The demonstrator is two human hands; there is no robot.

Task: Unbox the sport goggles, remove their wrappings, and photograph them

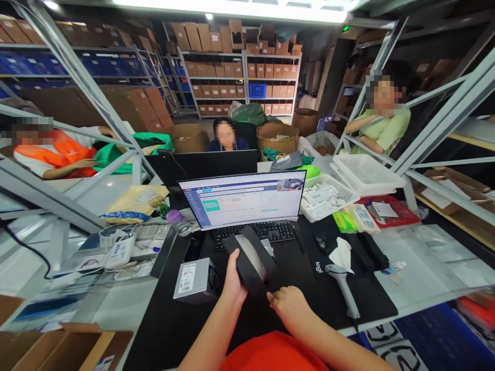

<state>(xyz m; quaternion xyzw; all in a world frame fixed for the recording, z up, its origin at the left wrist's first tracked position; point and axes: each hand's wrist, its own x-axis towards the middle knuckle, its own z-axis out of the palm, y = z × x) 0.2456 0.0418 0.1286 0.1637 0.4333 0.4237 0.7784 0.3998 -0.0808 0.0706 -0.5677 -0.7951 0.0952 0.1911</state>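
Orange shirt (273, 353) fills the bottom of the view, and two bare arms (211, 332) reach out over a black bench (162, 340). The left hand (234, 278) holds up a black case (251, 260) with a gray strip on it. Its fingers are closed around the case, and the case is up in the air over the bench. The right hand (290, 309) is low, just beside the case. Its fingers are a little open and hold nothing.

A gray box (195, 281) with a white label sits on the bench near the left hand. Past the case are a keyboard (251, 236) and a computer screen (242, 200). To the right lie a black mouse (320, 242), a white tissue (342, 255), and a gray scanner (342, 288). Farther off are a white basket (327, 196) of small packs and a red tray (386, 211).

Three other people (226, 136) sit nearby. Shelves (232, 67) of brown boxes stand at the back.
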